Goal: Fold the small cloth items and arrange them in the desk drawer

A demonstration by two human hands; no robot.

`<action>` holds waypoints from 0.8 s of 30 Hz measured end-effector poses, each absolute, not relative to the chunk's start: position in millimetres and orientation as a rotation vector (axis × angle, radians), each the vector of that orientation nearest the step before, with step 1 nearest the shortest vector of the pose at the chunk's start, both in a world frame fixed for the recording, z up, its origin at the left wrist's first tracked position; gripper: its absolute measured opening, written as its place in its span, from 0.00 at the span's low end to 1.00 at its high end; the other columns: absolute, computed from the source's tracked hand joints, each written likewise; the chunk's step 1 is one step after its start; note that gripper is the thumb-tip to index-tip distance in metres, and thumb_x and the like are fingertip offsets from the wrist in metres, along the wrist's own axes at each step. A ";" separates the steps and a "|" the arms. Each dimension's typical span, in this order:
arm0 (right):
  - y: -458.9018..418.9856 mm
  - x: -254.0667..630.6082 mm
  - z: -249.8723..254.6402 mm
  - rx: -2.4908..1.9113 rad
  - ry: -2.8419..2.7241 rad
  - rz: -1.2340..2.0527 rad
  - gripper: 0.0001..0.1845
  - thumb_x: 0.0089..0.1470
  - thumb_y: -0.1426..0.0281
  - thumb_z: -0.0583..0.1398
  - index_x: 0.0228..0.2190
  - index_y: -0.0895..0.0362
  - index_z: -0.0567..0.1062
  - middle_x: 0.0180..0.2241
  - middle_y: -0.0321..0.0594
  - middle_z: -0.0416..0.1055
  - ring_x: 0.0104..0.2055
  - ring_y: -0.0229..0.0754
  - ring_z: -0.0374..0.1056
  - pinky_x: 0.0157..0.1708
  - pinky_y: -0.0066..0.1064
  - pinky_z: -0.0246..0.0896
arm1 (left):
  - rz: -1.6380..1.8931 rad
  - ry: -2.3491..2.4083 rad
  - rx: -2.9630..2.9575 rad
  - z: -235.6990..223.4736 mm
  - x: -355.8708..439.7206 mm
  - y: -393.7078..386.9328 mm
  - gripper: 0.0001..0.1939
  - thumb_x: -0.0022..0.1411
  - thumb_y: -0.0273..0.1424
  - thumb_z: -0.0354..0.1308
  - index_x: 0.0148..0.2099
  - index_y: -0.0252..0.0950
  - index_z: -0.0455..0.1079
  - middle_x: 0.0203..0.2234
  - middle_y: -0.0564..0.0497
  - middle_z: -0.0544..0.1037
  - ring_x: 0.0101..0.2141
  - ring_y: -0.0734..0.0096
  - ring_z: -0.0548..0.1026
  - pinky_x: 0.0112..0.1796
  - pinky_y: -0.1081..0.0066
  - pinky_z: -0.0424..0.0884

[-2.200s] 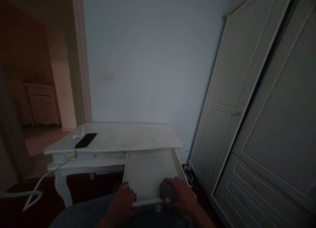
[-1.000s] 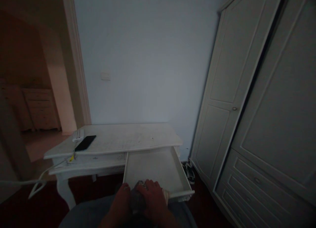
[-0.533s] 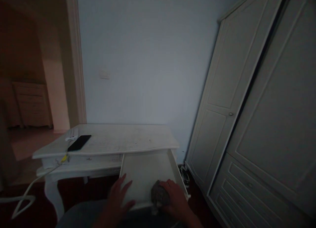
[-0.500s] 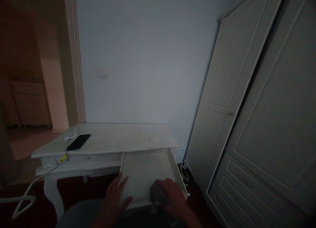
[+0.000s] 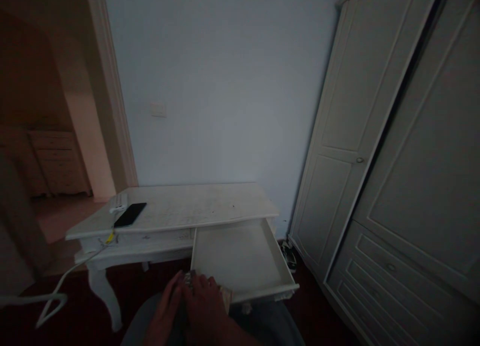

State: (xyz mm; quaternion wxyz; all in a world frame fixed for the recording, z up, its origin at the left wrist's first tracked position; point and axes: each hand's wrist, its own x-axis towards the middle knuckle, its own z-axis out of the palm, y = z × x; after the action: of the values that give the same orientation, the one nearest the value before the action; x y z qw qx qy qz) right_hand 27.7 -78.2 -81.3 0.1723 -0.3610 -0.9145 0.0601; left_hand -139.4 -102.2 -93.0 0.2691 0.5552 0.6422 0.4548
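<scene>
Both my hands are together at the front left corner of a pulled-out white drawer (image 5: 240,256). My right hand (image 5: 206,306) is closed over a crumpled greyish cloth (image 5: 188,280), and only a small patterned bit of it shows by the fingertips. Against it from the left lies my left hand (image 5: 167,303), its fingers pressed together and its thumb hidden. A pale edge shows just right of my right hand; whether it is cloth or drawer front I cannot make out. Nothing lies on the visible drawer bottom.
The drawer belongs to a white desk (image 5: 198,198) against the wall. A dark phone (image 5: 130,214) and a white power strip (image 5: 120,203) lie at its left, with a white cable (image 5: 62,286) hanging down. A shoe (image 5: 288,256) stands by the tall wardrobe (image 5: 333,186).
My right hand has moved left with the cloth, from the drawer's front right part to its left corner, and now meets my left hand. The left hand's spread fingers have come together. The view shifted slightly.
</scene>
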 end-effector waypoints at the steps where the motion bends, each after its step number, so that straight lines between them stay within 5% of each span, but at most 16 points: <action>1: -78.0 28.8 -81.4 -1.024 -2.581 0.198 0.67 0.43 0.55 0.72 0.74 0.52 0.45 0.68 0.60 0.61 0.64 0.67 0.63 0.61 0.62 0.58 | 1.210 1.717 1.520 -90.9 -137.5 -104.5 0.40 0.60 0.62 0.53 0.66 0.45 0.67 0.62 0.49 0.77 0.63 0.48 0.73 0.61 0.52 0.74; 5: -77.1 56.4 -77.6 -1.026 -2.543 0.362 0.73 0.41 0.50 0.73 0.75 0.54 0.40 0.66 0.58 0.64 0.62 0.66 0.65 0.62 0.59 0.59 | 1.133 1.701 1.494 -82.7 -129.6 -111.7 0.41 0.57 0.59 0.56 0.65 0.41 0.65 0.57 0.45 0.81 0.57 0.49 0.79 0.58 0.54 0.77; 8: -77.6 80.9 -75.6 -1.129 -2.483 0.447 0.76 0.34 0.43 0.75 0.74 0.52 0.46 0.62 0.54 0.69 0.59 0.66 0.68 0.59 0.56 0.63 | 1.135 1.712 1.409 -72.4 -131.6 -109.5 0.41 0.48 0.61 0.63 0.57 0.40 0.72 0.46 0.46 0.86 0.47 0.48 0.84 0.51 0.55 0.81; 12: -82.2 82.9 -82.4 -1.285 -2.331 0.505 0.55 0.42 0.38 0.71 0.65 0.47 0.65 0.55 0.47 0.76 0.53 0.60 0.74 0.53 0.47 0.68 | 1.219 1.641 1.398 -53.8 -140.3 -86.0 0.39 0.43 0.56 0.70 0.54 0.40 0.75 0.44 0.46 0.87 0.46 0.48 0.84 0.49 0.57 0.82; 15: -87.7 57.1 -91.8 -1.330 -2.255 0.401 0.50 0.52 0.40 0.66 0.67 0.50 0.62 0.55 0.53 0.75 0.53 0.65 0.74 0.50 0.52 0.70 | 1.222 1.642 1.396 -42.1 -144.5 -60.0 0.39 0.42 0.55 0.70 0.52 0.38 0.75 0.45 0.43 0.86 0.47 0.46 0.83 0.51 0.54 0.80; 19: -93.5 20.8 -98.8 -1.398 -2.235 0.352 0.49 0.59 0.48 0.62 0.71 0.59 0.56 0.59 0.66 0.71 0.56 0.74 0.71 0.50 0.63 0.68 | 1.198 1.949 1.566 -38.3 -139.7 -48.9 0.41 0.51 0.57 0.60 0.57 0.31 0.72 0.51 0.33 0.81 0.54 0.39 0.78 0.59 0.44 0.72; 24: -91.8 1.1 -95.6 -1.570 -2.262 0.411 0.44 0.58 0.63 0.64 0.71 0.59 0.57 0.64 0.67 0.65 0.57 0.72 0.70 0.51 0.63 0.68 | 1.003 2.347 1.895 -58.5 -103.9 -82.1 0.37 0.69 0.50 0.43 0.70 0.29 0.61 0.70 0.28 0.61 0.71 0.36 0.57 0.64 0.37 0.60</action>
State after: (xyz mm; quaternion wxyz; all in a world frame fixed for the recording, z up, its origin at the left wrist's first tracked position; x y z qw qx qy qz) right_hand 1.1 -91.8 -95.6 0.1780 -0.5549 -0.7996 0.1452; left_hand -103.9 -82.1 -58.5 -0.0185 0.5961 0.7381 0.3154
